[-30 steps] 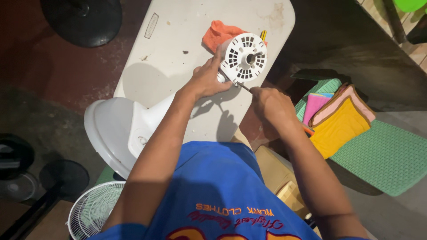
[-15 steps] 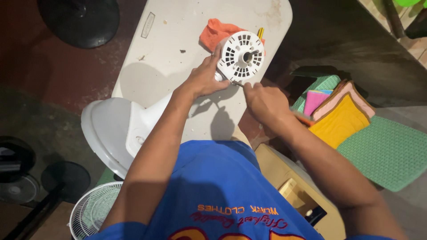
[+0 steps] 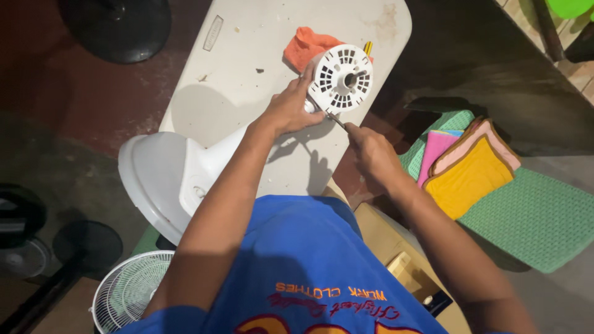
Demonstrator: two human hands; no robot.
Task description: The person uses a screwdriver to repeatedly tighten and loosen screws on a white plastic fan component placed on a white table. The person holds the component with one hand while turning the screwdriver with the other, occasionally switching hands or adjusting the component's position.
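A white round fan housing (image 3: pixel 341 78), pierced with slots and holes around a dark centre, was held tilted above the far end of the table (image 3: pixel 260 68). The left hand (image 3: pixel 289 109) was wrapped around its near edge. The right hand (image 3: pixel 371 151) was closed on a thin screwdriver (image 3: pixel 337 119) set against the housing's lower rim. An orange cloth (image 3: pixel 303 46) was seen behind the housing. The table was pale and stained. Folded cloths (image 3: pixel 467 167) on a green mat (image 3: pixel 538 213) were noted to the housing's right.
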